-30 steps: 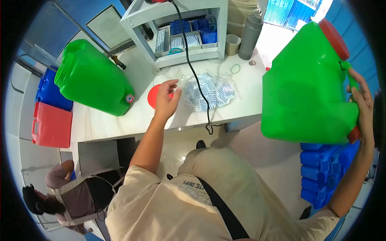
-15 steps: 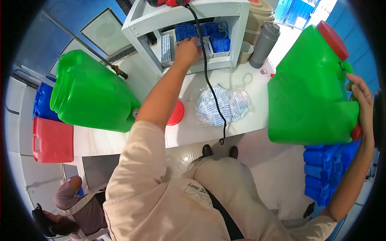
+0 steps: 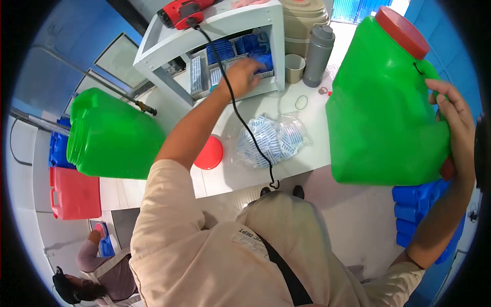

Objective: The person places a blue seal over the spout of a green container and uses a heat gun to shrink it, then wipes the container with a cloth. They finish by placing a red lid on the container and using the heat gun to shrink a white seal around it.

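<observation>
My left hand (image 3: 242,78) is at the front of the white shelf unit (image 3: 279,46), over small white baskets with packets and blue patterned bags (image 3: 221,50). Its fingers are bent but apart, with nothing visible between them. On the right, my right hand (image 3: 452,105) is closed round the handle of a large green container (image 3: 386,112) with a red cap (image 3: 402,31). The container is tilted. A clear plastic bag of blue-and-white packets (image 3: 271,140) lies on the white counter (image 3: 220,179), beside a red round lid (image 3: 208,152).
An uncapped green container (image 3: 115,135) and a red container (image 3: 76,193) stand left. A black cord (image 3: 243,117) hangs from a red device (image 3: 183,14). A grey bottle (image 3: 318,55) and beige cup (image 3: 294,68) stand behind; blue containers (image 3: 417,212) lower right. Another person (image 3: 110,273) is lower left.
The view has shifted and turned slightly. My left hand has moved a little toward the right side of the baskets. My right hand still grips the green container, which now appears slightly closer.
</observation>
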`<state>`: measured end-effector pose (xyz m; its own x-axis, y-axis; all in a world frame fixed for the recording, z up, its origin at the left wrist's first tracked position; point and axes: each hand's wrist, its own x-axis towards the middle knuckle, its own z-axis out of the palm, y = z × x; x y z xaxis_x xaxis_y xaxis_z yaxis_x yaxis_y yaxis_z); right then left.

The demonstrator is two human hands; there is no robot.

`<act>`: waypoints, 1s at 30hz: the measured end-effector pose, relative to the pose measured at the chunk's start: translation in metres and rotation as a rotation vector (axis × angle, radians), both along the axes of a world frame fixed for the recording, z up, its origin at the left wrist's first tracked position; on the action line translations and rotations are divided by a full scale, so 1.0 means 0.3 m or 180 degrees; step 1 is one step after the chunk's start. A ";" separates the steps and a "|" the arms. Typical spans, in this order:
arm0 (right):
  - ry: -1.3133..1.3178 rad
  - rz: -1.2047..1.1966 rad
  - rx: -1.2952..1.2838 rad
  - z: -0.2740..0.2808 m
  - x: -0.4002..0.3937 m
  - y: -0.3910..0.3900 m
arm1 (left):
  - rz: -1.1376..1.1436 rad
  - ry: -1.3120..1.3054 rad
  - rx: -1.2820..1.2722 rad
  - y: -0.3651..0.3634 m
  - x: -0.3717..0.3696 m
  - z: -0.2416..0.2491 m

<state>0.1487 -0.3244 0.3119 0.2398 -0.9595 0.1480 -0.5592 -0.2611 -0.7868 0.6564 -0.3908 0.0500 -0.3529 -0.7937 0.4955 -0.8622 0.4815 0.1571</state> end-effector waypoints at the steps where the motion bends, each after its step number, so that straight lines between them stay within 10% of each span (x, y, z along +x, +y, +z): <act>1: 0.0056 -0.0030 0.0007 0.004 0.004 -0.005 | -0.0097 -0.0091 0.0363 0.036 -0.078 -0.016; 18: -0.0277 0.0108 0.0052 -0.017 0.030 -0.032 | -0.0905 -0.1172 0.0899 -0.079 -0.400 -0.247; 30: 0.0341 -0.0058 -0.0411 -0.024 0.013 -0.044 | 0.0676 0.1244 0.0484 0.182 -0.092 0.108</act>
